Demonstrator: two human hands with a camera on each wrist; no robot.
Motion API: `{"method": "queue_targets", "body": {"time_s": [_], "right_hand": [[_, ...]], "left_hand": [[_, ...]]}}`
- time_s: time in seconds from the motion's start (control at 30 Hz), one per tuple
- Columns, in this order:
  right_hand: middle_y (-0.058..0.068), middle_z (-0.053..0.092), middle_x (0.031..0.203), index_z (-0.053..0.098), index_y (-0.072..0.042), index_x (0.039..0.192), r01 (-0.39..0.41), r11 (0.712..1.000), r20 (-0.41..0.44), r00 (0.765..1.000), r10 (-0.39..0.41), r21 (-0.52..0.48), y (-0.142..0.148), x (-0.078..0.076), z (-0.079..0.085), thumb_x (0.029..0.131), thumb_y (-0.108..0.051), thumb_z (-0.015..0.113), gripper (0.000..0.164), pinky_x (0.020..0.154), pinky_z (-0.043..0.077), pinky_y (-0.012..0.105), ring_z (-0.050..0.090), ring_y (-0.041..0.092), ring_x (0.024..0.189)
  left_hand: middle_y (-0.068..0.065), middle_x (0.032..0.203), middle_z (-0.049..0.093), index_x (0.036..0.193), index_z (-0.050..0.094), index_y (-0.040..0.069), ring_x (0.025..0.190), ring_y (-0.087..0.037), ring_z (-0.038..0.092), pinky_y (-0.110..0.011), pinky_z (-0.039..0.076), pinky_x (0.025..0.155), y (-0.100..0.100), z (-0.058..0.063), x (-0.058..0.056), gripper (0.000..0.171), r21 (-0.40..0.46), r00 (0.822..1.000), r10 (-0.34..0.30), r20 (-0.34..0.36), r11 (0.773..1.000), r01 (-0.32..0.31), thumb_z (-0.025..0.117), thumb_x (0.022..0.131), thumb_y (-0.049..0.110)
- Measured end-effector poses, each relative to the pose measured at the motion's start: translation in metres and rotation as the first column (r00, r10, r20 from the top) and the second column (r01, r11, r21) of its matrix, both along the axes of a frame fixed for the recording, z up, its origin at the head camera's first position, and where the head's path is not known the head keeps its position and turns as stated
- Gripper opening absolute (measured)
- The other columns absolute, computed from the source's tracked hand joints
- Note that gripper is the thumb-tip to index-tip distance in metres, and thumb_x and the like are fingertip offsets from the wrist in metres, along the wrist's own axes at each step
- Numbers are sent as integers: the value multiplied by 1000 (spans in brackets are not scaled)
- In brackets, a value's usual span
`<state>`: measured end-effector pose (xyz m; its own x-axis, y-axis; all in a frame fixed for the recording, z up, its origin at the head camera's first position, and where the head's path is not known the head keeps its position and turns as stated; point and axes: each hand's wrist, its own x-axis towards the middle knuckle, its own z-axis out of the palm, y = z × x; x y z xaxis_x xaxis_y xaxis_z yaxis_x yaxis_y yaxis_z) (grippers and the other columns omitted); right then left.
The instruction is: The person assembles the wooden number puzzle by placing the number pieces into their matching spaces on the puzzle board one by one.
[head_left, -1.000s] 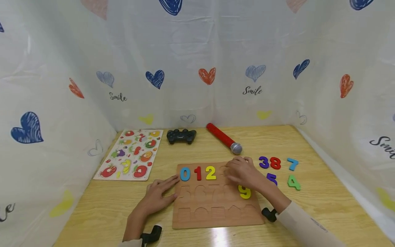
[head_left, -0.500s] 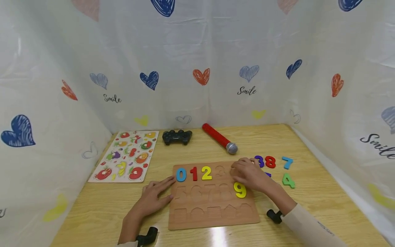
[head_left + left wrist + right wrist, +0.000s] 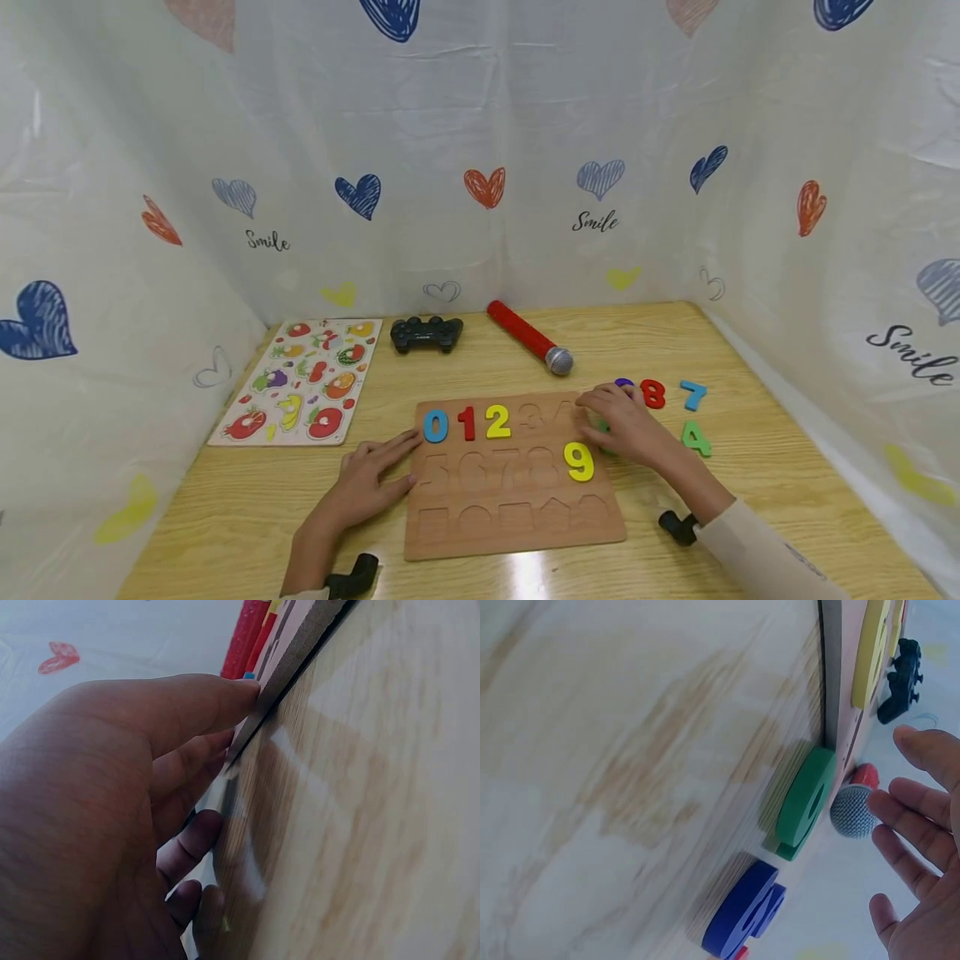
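Observation:
A wooden number board (image 3: 517, 533) lies on the table with a blue 0 (image 3: 436, 426), a red 1 (image 3: 467, 423) and a yellow 2 (image 3: 498, 422) in its top row. A yellow 9 (image 3: 579, 462) sits on its right side. My left hand (image 3: 367, 483) rests at the board's left edge, fingers extended and touching it. My right hand (image 3: 626, 425) is over the top right corner, its fingers spread and holding nothing in the right wrist view. Beside the board's edge lies a green numeral (image 3: 806, 799), mostly hidden by that hand in the head view; near it is a purple numeral (image 3: 739, 915).
To the right lie a red 8 (image 3: 652, 394), a blue 7 (image 3: 693, 395) and a green 4 (image 3: 696, 438). A red microphone (image 3: 525, 331) and a black game controller (image 3: 426, 334) are at the back. A fruit puzzle board (image 3: 300, 379) lies at left.
My right hand has moved right, from over the top row's right slots to the board's edge, uncovering the 3 and 4 recesses. My left hand stays on the board's edge.

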<state>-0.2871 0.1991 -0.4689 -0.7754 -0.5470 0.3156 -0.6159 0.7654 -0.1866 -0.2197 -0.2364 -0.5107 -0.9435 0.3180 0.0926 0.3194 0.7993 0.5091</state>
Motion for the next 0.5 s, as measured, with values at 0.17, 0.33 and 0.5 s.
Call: {"method": "queue_targets", "body": {"time_s": [0.17,0.33,0.5], "right_hand": [[8,68,118,70,-6,118,18,1000,6,1000,-18,7,7,2,0,86,-24,80,38,92,30,61,53,33,118],[9,68,117,70,-5,117,36,999,-1,999,-36,24,16,3,-1,85,-23,82,39,92,29,61,52,34,117],[9,68,119,69,-5,119,62,998,0,998,-62,9,27,4,-1,85,-23,82,41,93,27,60,51,35,119]], "left_hand": [[8,155,42,149,51,31,110,-22,47,-54,29,92,0,0,0,59,5,1000,-1,-10,1000,1,63,95,50],[9,155,42,149,51,31,109,-21,47,-52,30,90,-1,0,1,59,6,1000,-2,-19,1000,2,64,95,50],[9,155,43,149,51,31,108,-21,47,-51,30,90,0,1,1,58,4,1000,-6,-29,1000,6,63,95,50]]}}
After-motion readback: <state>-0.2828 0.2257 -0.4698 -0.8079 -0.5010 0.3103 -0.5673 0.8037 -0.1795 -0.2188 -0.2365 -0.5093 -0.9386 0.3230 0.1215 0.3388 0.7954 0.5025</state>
